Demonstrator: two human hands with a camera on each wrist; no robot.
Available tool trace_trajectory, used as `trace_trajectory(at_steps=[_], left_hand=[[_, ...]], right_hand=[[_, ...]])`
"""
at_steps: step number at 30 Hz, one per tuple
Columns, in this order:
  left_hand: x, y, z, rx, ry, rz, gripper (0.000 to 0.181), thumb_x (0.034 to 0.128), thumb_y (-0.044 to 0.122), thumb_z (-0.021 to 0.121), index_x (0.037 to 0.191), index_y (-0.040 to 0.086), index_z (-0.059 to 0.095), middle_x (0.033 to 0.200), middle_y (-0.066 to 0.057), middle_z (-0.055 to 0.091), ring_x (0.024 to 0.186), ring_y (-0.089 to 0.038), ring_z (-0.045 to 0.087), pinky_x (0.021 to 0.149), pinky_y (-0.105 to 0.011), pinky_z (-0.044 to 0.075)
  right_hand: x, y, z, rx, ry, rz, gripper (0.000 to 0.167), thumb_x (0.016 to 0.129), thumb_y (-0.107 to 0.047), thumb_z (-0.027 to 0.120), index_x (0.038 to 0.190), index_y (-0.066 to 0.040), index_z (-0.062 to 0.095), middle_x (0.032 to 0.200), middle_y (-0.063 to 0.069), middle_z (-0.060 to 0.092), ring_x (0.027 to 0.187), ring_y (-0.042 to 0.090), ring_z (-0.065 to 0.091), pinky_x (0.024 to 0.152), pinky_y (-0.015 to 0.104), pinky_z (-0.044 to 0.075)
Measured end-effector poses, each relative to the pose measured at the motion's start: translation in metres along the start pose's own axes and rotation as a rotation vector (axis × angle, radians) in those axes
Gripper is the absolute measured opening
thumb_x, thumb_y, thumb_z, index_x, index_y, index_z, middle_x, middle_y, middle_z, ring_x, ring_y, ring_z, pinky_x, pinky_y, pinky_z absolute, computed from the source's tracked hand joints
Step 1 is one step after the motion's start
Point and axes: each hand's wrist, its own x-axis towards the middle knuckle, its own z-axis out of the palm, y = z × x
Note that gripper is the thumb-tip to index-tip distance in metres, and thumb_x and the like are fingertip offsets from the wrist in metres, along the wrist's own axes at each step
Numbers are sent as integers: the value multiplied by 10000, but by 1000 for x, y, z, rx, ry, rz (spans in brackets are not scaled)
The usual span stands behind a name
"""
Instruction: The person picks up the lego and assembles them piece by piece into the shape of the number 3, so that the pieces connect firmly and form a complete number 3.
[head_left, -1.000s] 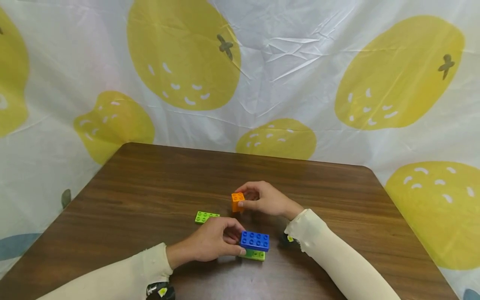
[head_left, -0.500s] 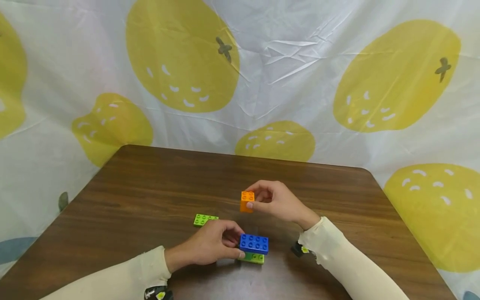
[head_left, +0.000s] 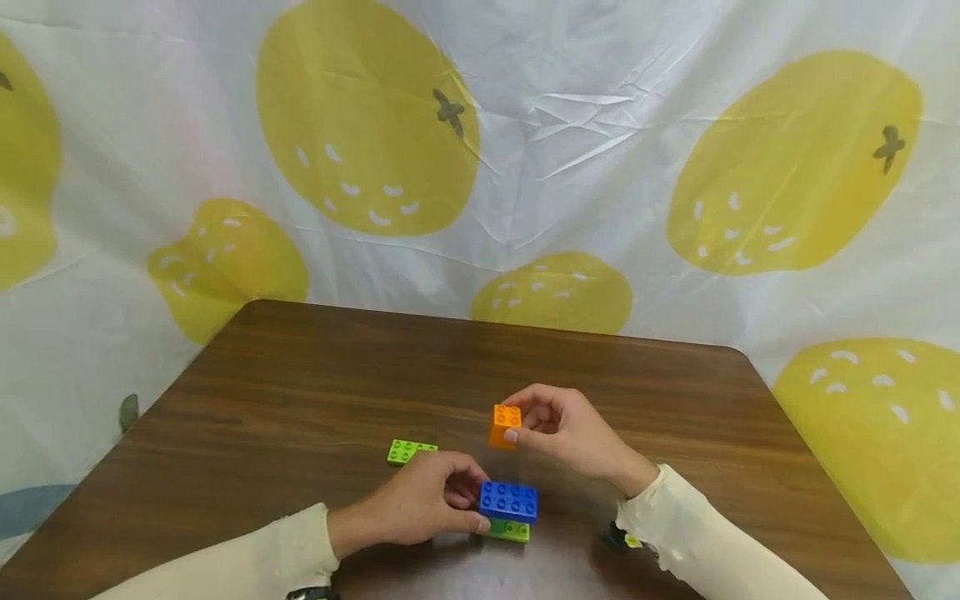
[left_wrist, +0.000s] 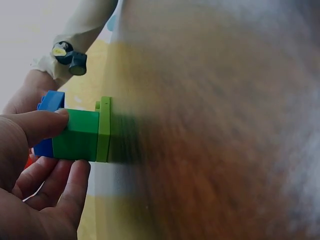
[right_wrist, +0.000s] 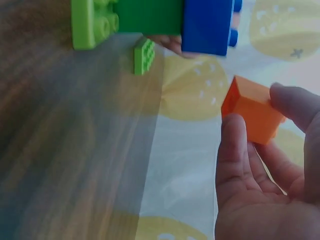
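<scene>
A stack stands on the table: a light green plate (head_left: pixel 510 531) below, a dark green block (left_wrist: pixel 76 134) in the middle, a blue brick (head_left: pixel 508 500) on top. My left hand (head_left: pixel 420 502) grips this stack from the left, thumb on the dark green block in the left wrist view. Behind the stack and above the table, my right hand (head_left: pixel 573 433) pinches an orange brick (head_left: pixel 505 427) between thumb and fingers. In the right wrist view the orange brick (right_wrist: pixel 254 110) is apart from the blue brick (right_wrist: pixel 207 26).
A second light green plate (head_left: pixel 411 451) lies on the brown table (head_left: pixel 315 375) behind my left hand, partly hidden by it. Beyond the table's far edge hangs a white cloth (head_left: pixel 517 192) with yellow fruit shapes.
The orange brick, in my right hand, has moved to the right and up off the table area where it was lower. My left hand stays on the stack; the head view has tilted slightly.
</scene>
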Motion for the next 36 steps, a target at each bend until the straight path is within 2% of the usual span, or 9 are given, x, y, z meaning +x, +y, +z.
trace_trajectory(at_steps=[9, 14, 20, 31, 36], left_hand=[[1, -1, 0, -6, -4, -12, 330, 843, 176, 912, 1107, 95, 731, 1026, 1, 747, 935, -96, 726, 821, -193, 623], [1, -1, 0, -9, 4, 11, 328, 835, 152, 914, 1090, 72, 723, 1025, -35, 752, 937, -119, 731, 817, -190, 621], [1, -2, -1, -1, -9, 17, 317, 837, 170, 913, 1082, 90, 727, 1016, 0, 749, 929, -79, 721, 820, -182, 617], [1, -4, -2, -12, -17, 14, 302, 848, 187, 907, 1073, 98, 727, 1015, 15, 751, 930, -73, 722, 826, -191, 621], [1, -3, -1, -22, -23, 17, 313, 847, 169, 905, 1089, 85, 726, 1029, 7, 754, 941, -68, 718, 835, -191, 618]], right_hand=[[-14, -1, 10, 5, 45, -20, 317, 951, -152, 804, 1248, -103, 706, 922, 59, 766, 762, 149, 701, 651, 247, 603], [-23, -3, 12, -13, 55, -42, 306, 956, -154, 799, 1247, -119, 710, 915, 51, 765, 762, 148, 702, 643, 257, 600], [-32, -7, 14, -12, 50, -58, 292, 962, -152, 792, 1242, -130, 715, 907, 52, 753, 751, 137, 691, 627, 271, 600], [-36, -10, 25, -47, 49, -125, 288, 939, -136, 812, 1215, -141, 728, 896, 16, 734, 732, 92, 660, 630, 269, 587], [-37, -9, 30, -62, 43, -163, 269, 939, -149, 816, 1196, -153, 736, 942, 7, 747, 761, 85, 653, 627, 269, 587]])
